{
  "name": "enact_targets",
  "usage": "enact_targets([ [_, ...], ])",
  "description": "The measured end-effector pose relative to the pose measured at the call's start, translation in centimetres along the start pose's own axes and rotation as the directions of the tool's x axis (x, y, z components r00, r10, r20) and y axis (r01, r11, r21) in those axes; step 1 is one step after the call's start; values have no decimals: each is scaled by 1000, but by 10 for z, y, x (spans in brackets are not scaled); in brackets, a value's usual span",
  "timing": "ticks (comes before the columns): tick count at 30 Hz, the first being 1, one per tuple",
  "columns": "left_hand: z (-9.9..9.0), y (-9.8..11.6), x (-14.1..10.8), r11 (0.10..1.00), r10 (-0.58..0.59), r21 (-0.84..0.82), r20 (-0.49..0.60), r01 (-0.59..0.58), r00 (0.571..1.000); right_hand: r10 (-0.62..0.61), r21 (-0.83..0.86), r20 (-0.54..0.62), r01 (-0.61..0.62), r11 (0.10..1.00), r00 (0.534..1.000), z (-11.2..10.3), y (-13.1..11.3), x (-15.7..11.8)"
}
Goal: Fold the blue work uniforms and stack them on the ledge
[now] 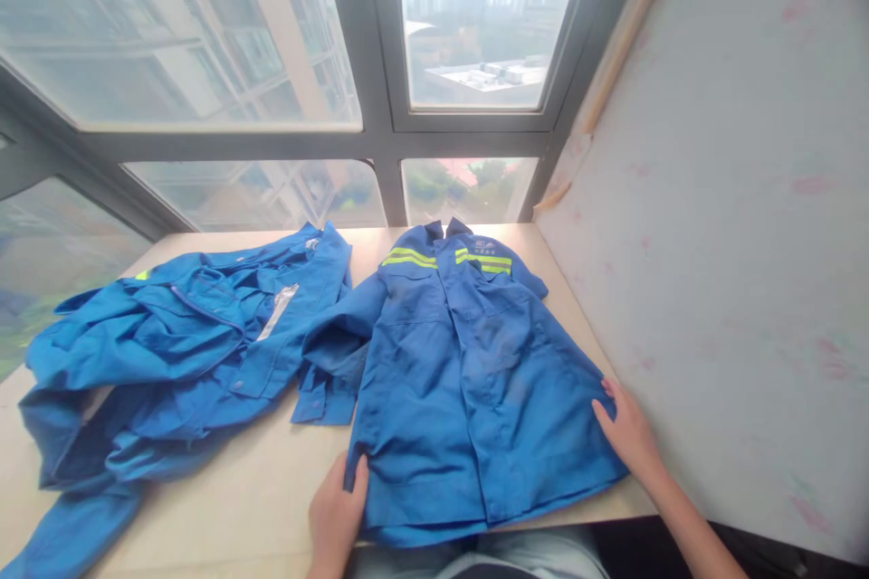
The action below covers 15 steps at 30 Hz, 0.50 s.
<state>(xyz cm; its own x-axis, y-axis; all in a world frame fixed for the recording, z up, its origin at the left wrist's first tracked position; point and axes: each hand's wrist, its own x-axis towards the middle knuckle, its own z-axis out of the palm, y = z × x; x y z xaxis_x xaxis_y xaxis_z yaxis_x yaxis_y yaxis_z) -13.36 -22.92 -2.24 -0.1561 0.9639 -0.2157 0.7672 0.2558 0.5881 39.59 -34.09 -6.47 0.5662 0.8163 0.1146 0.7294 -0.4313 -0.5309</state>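
1. While the blue work jacket (468, 380) lies spread face-up on the right of the table (237, 488), the left hand (338, 516) pinches its near-left hem and the right hand (628, 434) rests flat, unclenched, on its right edge.
2. Judged step: smoothing; a fold would need both edges gripped.
3. A crumpled blue garment pile (169, 353) lies left.

Left hand (338, 511) low and near, thumb spread, fingers curled under — right hand (628, 430) flat, forearm angled inward.

jacket (468, 380) lies flat on the table (258, 488) before me, heap of clothes (169, 344) to its left, window (305, 63) behind.
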Motion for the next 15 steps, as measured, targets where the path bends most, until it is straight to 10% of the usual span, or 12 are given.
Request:
enact_targets([
  [5, -18, 4, 7, 816, -180, -504, 243, 283, 953, 223, 24, 15, -224, 974, 975, -14, 15, -17],
  [9, -28, 1, -6, 494, -275, -664, 493, 561, 826, 361, 331, 407, -504, 797, 839, -30, 0, -17],
  [12, -37, -6, -16, 642, -245, -583, 459, 498, 854, 277, 490, 591, -610, 623, 758, -44, -10, -19],
  [15, -48, -13, -20, 857, -144, -405, 408, 320, 901, 308, 437, 539, -573, 694, 784, -53, -7, -25],
])
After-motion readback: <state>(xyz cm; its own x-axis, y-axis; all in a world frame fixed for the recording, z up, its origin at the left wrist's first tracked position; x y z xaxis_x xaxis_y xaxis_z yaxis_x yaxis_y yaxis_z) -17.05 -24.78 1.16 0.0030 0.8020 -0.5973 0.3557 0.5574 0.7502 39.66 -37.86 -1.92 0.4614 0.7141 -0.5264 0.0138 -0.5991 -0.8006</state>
